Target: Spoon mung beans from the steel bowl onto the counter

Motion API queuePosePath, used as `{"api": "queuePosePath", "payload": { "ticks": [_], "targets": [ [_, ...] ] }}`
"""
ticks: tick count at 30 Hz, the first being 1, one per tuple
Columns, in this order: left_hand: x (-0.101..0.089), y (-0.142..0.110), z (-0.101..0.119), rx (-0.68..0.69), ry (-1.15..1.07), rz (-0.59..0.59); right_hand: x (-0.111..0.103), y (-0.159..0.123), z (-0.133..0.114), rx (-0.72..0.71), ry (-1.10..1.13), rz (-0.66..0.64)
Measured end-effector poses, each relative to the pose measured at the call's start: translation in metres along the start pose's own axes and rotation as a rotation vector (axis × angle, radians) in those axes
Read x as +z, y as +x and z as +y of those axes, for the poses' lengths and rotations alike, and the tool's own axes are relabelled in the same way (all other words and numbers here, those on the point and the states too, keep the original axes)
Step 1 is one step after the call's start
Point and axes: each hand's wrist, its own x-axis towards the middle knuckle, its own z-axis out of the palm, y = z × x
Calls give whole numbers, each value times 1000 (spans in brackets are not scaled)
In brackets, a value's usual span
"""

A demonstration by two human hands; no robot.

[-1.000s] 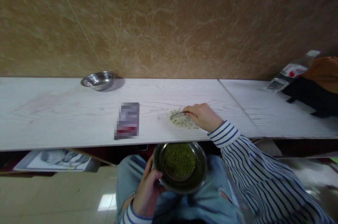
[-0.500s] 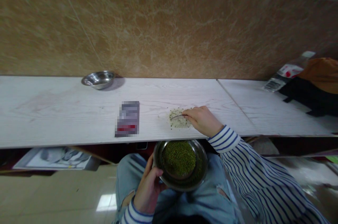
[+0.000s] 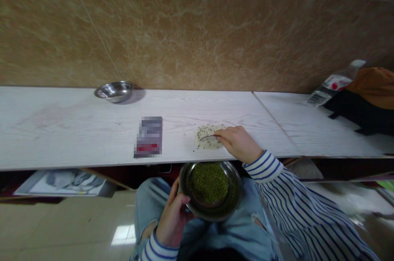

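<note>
My left hand (image 3: 175, 214) grips the left rim of a metal bowl (image 3: 236, 199) over my lap, thumb on top. Green mung beans (image 3: 211, 183) cover the bowl's bottom. Over the white tabletop, my right hand (image 3: 240, 142) is closed round the handle of a thin metal spoon (image 3: 207, 136). The spoon's tip points left and rests in a flat patch of white grains (image 3: 212, 144), like rice, with dark green beans scattered among them. A few beans lie loose round the patch's edge.
An empty-looking metal bowl (image 3: 114, 92) stands by the wall at the left. A blurred packet (image 3: 149, 136) lies left of the grains. To the right are a plastic bottle (image 3: 331, 84) and a black and orange bag (image 3: 372, 97). Below the tabletop sits an open drawer (image 3: 64, 183).
My right hand and the spoon have shifted slightly to the right over the grains. The left hand still holds the bowl in the same place.
</note>
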Motion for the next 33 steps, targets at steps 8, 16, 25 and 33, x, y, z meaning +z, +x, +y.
{"api": "queuePosePath", "payload": {
  "ticks": [8,16,25,33],
  "targets": [
    [0,1,-3,6,-19,17,1,-7,4,-9,25,8],
    [0,3,-6,6,-32,15,1,-14,4,-28,50,45],
    [2,2,-5,15,-19,10,0,-19,4,-37,55,28],
    [0,4,-5,8,-26,-5,0,-25,10,-39,83,76]
  ]
}}
